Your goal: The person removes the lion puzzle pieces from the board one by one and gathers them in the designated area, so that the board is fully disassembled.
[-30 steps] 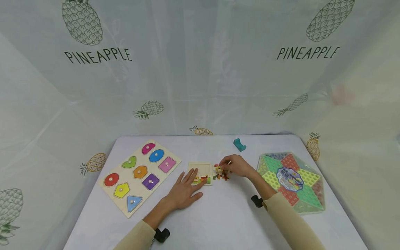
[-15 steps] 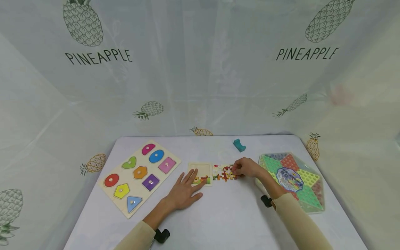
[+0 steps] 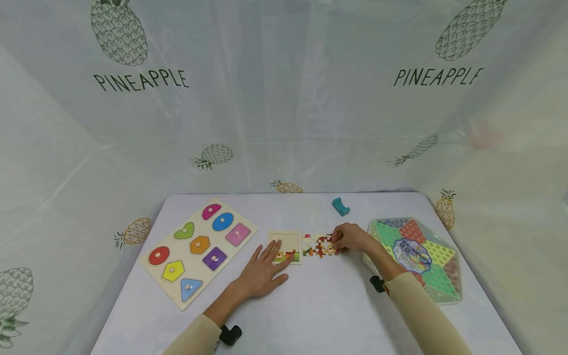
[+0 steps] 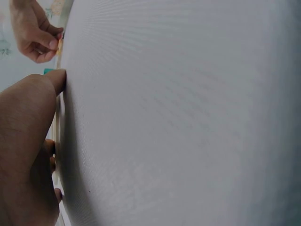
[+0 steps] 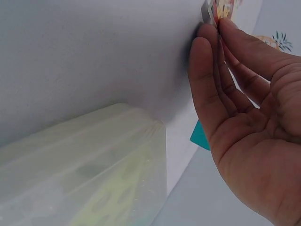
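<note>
A small wooden puzzle frame (image 3: 285, 237) lies mid-table, with a few picture pieces along its lower part. My left hand (image 3: 262, 276) rests on it with fingers spread and straight. Touching the frame's right side is a cluster of joined jigsaw pieces (image 3: 318, 247), with some gaps between them. At the cluster's right edge my right hand (image 3: 352, 237) pinches a piece between thumb and fingertips. In the right wrist view, the right hand (image 5: 249, 103) holds a thin puzzle piece (image 5: 225, 8) by its edge; its full outline is hidden.
A shape board (image 3: 199, 254) with knobbed coloured shapes lies at the left. On the right is a clear-lidded box (image 3: 414, 259) with a coloured star pattern, close under my right forearm. A teal block (image 3: 340, 206) sits near the back edge.
My right hand has moved right, from over the middle of the cluster to its right edge, and the pieces now spread wider beside the frame. My left hand has stayed in place.
</note>
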Demonstrator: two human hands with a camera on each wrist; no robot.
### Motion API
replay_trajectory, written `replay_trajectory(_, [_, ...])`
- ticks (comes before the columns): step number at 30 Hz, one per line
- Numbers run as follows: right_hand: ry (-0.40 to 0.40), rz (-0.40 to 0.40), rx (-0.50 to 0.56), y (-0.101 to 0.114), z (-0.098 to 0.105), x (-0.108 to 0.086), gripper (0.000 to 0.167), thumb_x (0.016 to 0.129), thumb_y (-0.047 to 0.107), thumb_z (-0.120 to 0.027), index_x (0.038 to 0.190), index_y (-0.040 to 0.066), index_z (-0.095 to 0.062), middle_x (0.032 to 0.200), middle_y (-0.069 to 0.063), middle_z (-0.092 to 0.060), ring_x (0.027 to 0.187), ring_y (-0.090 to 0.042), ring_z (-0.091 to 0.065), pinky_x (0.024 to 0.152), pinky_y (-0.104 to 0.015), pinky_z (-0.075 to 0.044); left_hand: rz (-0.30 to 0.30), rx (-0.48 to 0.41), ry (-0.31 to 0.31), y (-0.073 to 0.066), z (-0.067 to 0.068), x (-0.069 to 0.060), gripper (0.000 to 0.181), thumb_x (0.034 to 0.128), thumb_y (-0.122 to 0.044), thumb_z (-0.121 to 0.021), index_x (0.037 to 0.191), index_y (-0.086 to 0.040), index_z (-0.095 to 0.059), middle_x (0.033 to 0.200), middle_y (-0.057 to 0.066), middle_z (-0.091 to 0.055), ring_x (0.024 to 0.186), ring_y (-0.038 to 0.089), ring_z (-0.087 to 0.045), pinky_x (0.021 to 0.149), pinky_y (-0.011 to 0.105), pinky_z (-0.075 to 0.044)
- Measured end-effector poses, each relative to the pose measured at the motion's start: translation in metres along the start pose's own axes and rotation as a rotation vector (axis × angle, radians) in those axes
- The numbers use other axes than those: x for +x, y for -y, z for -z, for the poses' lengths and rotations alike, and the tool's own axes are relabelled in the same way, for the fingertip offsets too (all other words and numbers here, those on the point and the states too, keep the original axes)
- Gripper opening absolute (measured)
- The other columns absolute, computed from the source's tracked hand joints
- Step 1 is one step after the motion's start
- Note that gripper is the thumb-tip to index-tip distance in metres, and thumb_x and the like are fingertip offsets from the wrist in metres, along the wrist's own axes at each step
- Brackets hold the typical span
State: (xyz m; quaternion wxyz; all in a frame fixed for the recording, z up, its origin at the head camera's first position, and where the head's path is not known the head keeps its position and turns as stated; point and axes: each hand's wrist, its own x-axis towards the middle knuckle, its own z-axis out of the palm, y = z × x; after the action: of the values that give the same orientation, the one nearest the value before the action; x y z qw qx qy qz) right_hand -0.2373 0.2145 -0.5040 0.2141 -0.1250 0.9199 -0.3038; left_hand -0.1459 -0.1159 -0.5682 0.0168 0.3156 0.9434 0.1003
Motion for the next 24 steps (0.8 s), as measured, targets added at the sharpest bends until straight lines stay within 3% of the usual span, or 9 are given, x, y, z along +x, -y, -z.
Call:
replay_trajectory(14, [-0.005,-0.026,0.000,0.0012,-0.0009,0.0004,0.014,0.088,0.013,-0.078,0.088,0.005,-0.067,0.078,-0.004,-0.067,0.066,-0.020,-0.064,0.057,-0.029,-0.050,-0.028,-0.006,-0.045,-0.0013,0.0021,-0.0016,0.055,0.1038,-0.052,-0.043,0.155,-0.031,-0.040,0.167,0.017,-0.018,0.154,0.036,-0.016,0.119,0.063,-0.017])
replay_trajectory(24, [-0.004,-0.041,0.006,0.0026,-0.0002,-0.0008,0.015,0.088,0.012,-0.078,0.089,0.004,-0.066,0.079,-0.005,-0.066,0.066,-0.021,-0.065,0.057,-0.029,-0.051,-0.018,0.001,-0.030,-0.0015,0.0025,-0.0007,0.056,0.1038,-0.054,-0.042,0.156,-0.033,-0.037,0.167,0.016,-0.015,0.155,0.035,-0.014,0.120,0.062,-0.016])
